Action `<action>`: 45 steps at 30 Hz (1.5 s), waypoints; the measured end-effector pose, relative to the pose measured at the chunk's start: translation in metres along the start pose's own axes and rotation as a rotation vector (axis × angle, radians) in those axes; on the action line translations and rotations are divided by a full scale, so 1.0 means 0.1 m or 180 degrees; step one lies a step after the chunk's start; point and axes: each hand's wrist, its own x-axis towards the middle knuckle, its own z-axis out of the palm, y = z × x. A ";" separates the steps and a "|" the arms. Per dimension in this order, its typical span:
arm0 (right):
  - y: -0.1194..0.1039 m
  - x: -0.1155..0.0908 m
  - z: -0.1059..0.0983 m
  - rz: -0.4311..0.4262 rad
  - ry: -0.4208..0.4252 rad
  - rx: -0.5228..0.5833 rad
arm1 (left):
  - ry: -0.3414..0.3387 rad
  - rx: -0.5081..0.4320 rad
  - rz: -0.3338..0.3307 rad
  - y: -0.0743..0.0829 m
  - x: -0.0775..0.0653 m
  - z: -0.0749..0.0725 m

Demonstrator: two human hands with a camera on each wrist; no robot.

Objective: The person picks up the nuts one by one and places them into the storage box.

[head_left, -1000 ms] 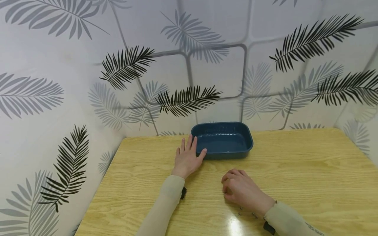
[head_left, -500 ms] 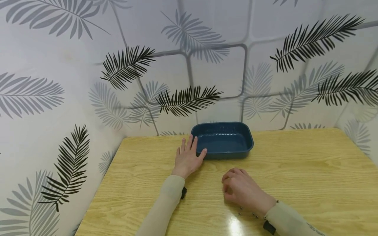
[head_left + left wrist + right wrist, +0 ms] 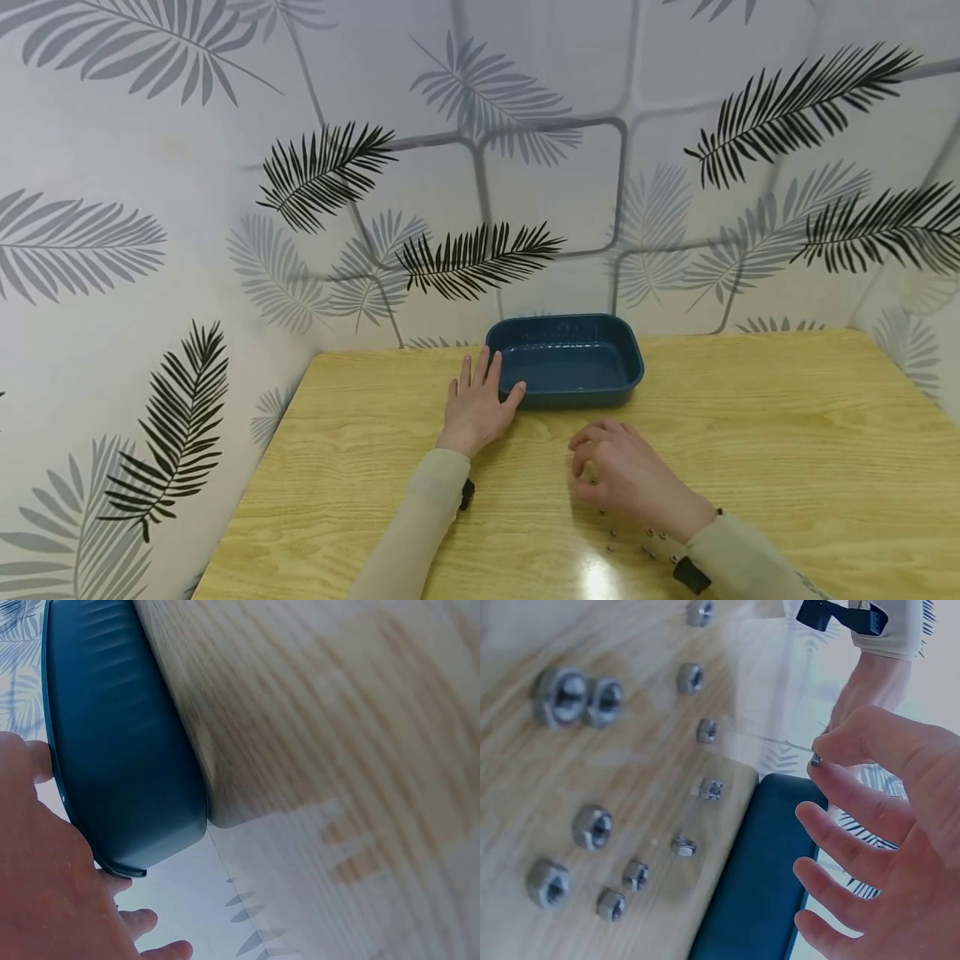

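A blue rectangular baking dish (image 3: 564, 402) stands at the table's far side. My left hand (image 3: 477, 415) rests against its left end, fingers spread and mostly straight; in the left wrist view the thumb and a finger touch the rim. Right of centre, my right hand (image 3: 630, 479) is a little in front of the dish. Between thumb and index finger it pinches a small metal nut (image 3: 815, 759), while the other fingers are loosely bent. Several hex nuts (image 3: 592, 827) lie scattered on the table beneath and beside this hand, two of them touching each other.
The wooden table (image 3: 360, 458) meets a wall (image 3: 547, 192) with a leaf pattern right behind the dish. Light shines off the tabletop near its front. Each forearm wears a pale sleeve (image 3: 408, 533) with a black strap (image 3: 690, 575) at the wrist.
My right hand has lifted slightly and shifted a little to the right, uncovering more nuts on the table. The left hand stays at the dish. The head view has tilted up slightly.
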 end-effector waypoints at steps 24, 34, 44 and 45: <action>0.10 0.05 -0.21 0.0053 0.0526 -0.0064 | -0.0046 -0.0017 -0.0004 0.00 -0.02 -0.02; 0.17 0.11 -0.26 0.0130 0.0721 -0.0117 | -0.0010 -0.0030 0.0017 0.00 -0.01 0.00; 0.25 0.18 -0.31 0.0047 0.0901 -0.0220 | 0.0012 -0.0045 0.0022 0.00 -0.01 0.00; 0.27 0.18 -0.31 0.0045 0.0899 -0.0222 | 0.0014 -0.0047 0.0024 0.00 -0.01 -0.01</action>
